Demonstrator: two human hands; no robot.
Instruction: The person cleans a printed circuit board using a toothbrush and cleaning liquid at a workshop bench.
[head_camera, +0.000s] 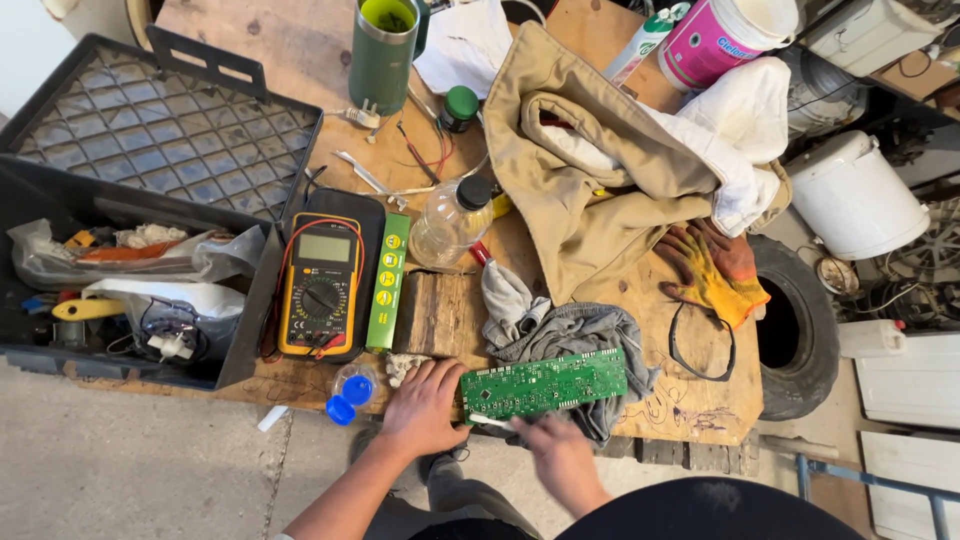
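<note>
A long green circuit board (545, 383) lies on a grey rag (575, 335) at the near edge of a wooden workbench (690, 400). My left hand (425, 405) presses down on the board's left end, fingers spread over it. My right hand (555, 450) is closed around a small white brush-like tool (492, 421) whose tip touches the board's lower left edge. The right hand is blurred.
A yellow multimeter (320, 290) in a black case, a green card (388, 282), a clear plastic bottle (450, 222), a small blue-capped jar (350, 388), a black crate (120, 200) of parts, a tan jacket (585, 170), orange-yellow gloves (712, 270) and a green tumbler (382, 50) crowd the bench. A tyre (800, 330) sits at right.
</note>
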